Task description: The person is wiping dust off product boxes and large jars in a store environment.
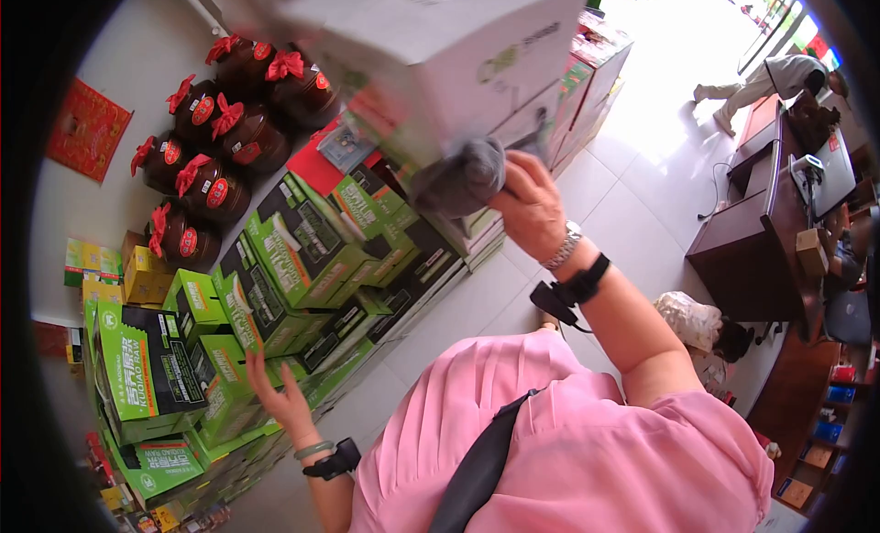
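My right hand [530, 206] is closed on a bunched grey cloth [467, 177], which lies against the lower edge of a large white carton [458, 61] at the top middle. My left hand [280, 397] has its fingers apart beside stacked green and black boxes [225, 386] at the lower left; nothing shows in it, and its fingertips are close to a box side. More green and black boxes [293, 249] are piled between the two hands. A red sheet and a small clear packet [346, 148] lie behind them.
Brown jars [247, 139] with red ribbons stand at the upper left. Pale floor tiles [587, 203] run beside the stack. A dark desk [752, 249] is at the right. One person [770, 79] bends at the upper right; another [687, 322] is low near the desk.
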Demonstrator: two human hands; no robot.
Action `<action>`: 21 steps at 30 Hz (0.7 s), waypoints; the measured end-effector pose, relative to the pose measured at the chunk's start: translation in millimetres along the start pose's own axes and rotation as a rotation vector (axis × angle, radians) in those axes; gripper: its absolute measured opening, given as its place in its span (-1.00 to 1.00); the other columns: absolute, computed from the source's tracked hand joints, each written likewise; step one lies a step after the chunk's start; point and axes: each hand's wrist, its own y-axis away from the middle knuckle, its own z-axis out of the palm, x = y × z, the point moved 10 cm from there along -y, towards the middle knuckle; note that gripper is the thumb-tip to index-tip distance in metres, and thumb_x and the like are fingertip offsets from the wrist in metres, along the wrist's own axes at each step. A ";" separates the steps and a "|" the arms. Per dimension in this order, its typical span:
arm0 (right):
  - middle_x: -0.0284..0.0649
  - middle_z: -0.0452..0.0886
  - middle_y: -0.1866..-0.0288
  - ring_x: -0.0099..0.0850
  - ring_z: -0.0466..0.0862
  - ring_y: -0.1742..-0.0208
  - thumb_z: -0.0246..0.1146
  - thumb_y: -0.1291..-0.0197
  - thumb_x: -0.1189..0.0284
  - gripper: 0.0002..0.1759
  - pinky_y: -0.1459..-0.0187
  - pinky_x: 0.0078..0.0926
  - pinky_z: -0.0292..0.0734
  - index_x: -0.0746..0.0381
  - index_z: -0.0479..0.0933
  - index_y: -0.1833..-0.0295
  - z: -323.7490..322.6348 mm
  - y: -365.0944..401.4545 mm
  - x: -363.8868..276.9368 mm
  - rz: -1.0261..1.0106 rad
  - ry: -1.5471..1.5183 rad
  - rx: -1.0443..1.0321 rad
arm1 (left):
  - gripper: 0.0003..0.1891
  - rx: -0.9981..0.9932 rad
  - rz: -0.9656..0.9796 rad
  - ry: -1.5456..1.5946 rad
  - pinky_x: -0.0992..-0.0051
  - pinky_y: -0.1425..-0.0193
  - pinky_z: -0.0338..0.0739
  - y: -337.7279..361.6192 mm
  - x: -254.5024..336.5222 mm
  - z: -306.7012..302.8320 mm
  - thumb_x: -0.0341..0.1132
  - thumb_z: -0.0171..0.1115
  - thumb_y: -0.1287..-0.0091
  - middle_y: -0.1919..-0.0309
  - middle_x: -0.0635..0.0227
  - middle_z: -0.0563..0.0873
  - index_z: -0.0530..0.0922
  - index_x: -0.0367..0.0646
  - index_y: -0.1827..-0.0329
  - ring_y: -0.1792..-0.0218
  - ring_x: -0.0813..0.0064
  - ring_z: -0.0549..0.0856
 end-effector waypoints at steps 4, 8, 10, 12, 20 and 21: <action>-0.28 0.55 0.03 -0.21 0.53 -0.16 0.26 0.06 0.62 -0.75 -0.22 -0.28 0.48 0.11 0.63 0.22 25.6 60.2 76.0 0.131 -0.097 -0.290 | -0.53 -0.035 0.121 0.137 0.17 -0.53 0.25 -7.1 130.8 58.4 -0.43 0.19 -0.46 -0.48 0.08 0.42 0.42 -0.21 -0.43 -0.49 0.06 0.39; -0.26 0.62 0.05 -0.15 0.57 -0.13 0.22 -0.01 0.65 -0.70 -0.19 -0.29 0.50 0.09 0.69 0.17 19.9 147.9 185.7 0.597 -0.135 -0.521 | -0.40 -0.077 0.139 0.394 0.16 -0.57 0.21 -27.5 231.2 112.6 -0.36 0.17 -0.51 -0.51 0.03 0.35 0.22 -0.24 -0.57 -0.50 0.07 0.36; -0.23 0.64 0.06 -0.11 0.61 -0.09 0.20 -0.01 0.62 -0.71 -0.15 -0.24 0.54 0.10 0.70 0.17 13.0 187.3 235.7 0.779 -0.167 -0.583 | -0.33 -0.046 0.140 0.591 0.16 -0.59 0.17 -37.1 274.9 129.1 -0.35 0.13 -0.53 -0.55 0.03 0.28 0.07 -0.19 -0.63 -0.52 0.13 0.33; -0.13 0.70 0.04 -0.09 0.68 -0.04 0.14 -0.02 0.58 -0.68 -0.10 -0.19 0.58 0.14 0.71 0.14 -2.4 215.4 274.1 0.989 -0.250 -0.572 | -0.17 -0.060 0.141 0.717 0.14 -0.63 0.07 -43.3 304.3 144.9 -0.27 0.13 -0.56 -0.59 0.00 0.16 -0.21 -0.12 -0.70 -0.56 0.13 0.25; -0.22 0.70 0.23 -0.49 0.70 0.27 0.01 -0.06 0.69 -0.56 0.22 -0.54 0.64 0.32 0.64 -0.04 -12.2 185.9 352.5 1.212 -0.829 -0.367 | 0.03 -0.152 -0.113 0.833 0.15 -0.66 -0.01 -34.0 315.8 226.8 -0.21 0.37 -0.43 -0.61 0.05 0.10 -0.26 -0.12 -0.70 -0.60 0.19 0.15; -0.23 0.71 0.25 -0.49 0.69 0.29 0.03 -0.06 0.68 -0.56 0.24 -0.52 0.62 0.31 0.64 -0.04 -17.0 172.5 357.0 1.195 -0.872 -0.310 | -0.01 -0.135 -0.115 0.769 0.18 -0.63 0.07 -27.3 309.1 233.5 -0.25 0.36 -0.43 -0.59 0.05 0.14 -0.20 -0.14 -0.69 -0.58 0.20 0.20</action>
